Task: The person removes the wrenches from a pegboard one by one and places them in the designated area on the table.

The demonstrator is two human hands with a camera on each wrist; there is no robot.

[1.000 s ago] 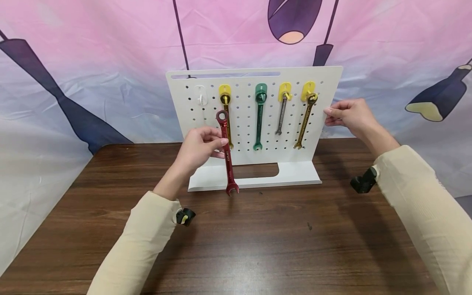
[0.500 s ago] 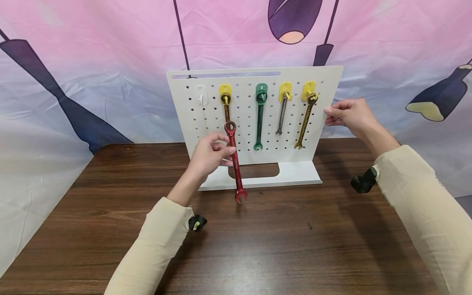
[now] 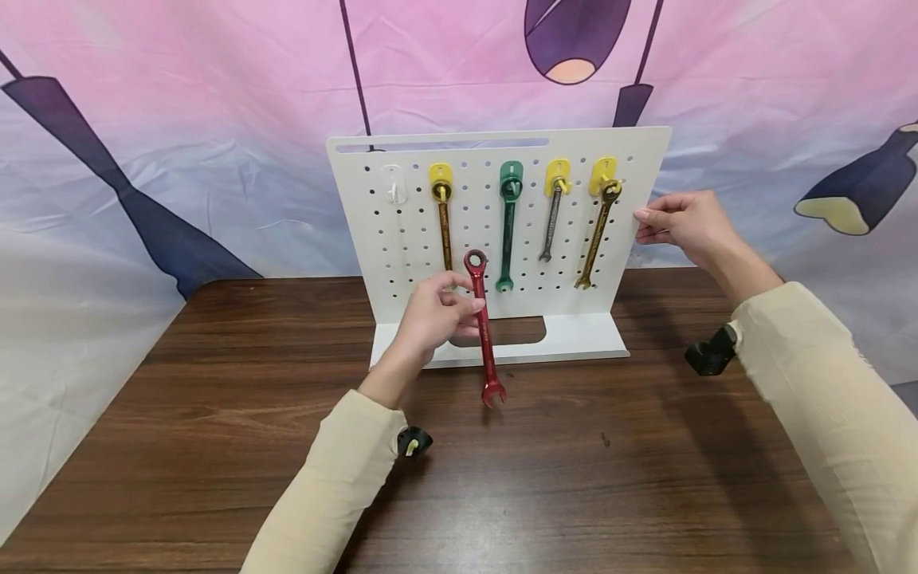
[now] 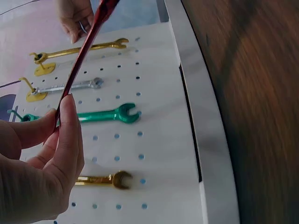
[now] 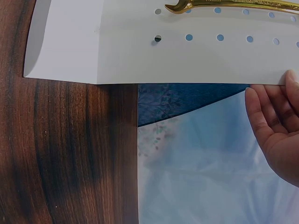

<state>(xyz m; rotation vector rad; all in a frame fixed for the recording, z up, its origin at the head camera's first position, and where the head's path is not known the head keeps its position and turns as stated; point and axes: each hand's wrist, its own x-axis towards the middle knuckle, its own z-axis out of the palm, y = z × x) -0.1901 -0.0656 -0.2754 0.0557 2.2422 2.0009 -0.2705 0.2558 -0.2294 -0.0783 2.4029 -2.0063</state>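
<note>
My left hand (image 3: 435, 316) pinches a red combination wrench (image 3: 484, 331) between thumb and fingers, ring end up, open end down, in front of the white pegboard (image 3: 473, 239). In the left wrist view the red wrench (image 4: 84, 51) crosses in front of the hanging ones. At the board's right edge my right hand (image 3: 688, 227) grips the rim, thumb in front and fingers behind. On hooks hang a gold wrench (image 3: 445, 231), a green wrench (image 3: 508, 235), a small silver wrench (image 3: 551, 223) and another gold wrench (image 3: 597, 239). The white hook (image 3: 394, 191) at far left bears nothing.
The pegboard's foot (image 3: 574, 339) stands on a dark wooden table (image 3: 545, 478). Behind it hangs a pink and blue printed cloth (image 3: 251, 119). A dark camera sits at each wrist, such as the right one (image 3: 710, 351).
My left hand has carried the red wrench rightward and down, away from the white hook and past the left gold wrench. The right hand stays at the board's edge.
</note>
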